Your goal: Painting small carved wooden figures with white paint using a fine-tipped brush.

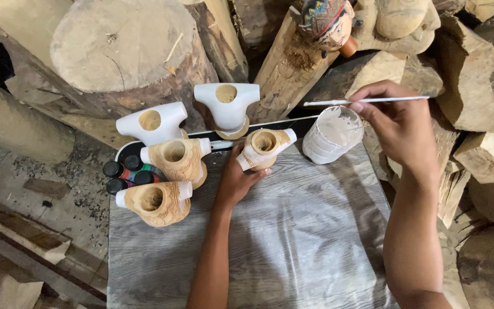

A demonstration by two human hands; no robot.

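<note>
Two white-painted carvings (152, 122), three tan carved pieces (265, 148) white-tipped, grey wood-grain board (293, 240), black-capped bottles (126, 173)

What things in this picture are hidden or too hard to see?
All from the head view:
- Brush: its tip is a pale blur, and the right hand covers part of the handle.
- Paint cup: its inside is smeared white, so the paint level is unclear.
- Small bottles: the carved pieces hide their lower parts.
- Painted figure: cut off by the top edge.
- Left hand: its fingertips are behind the carved piece.
</note>
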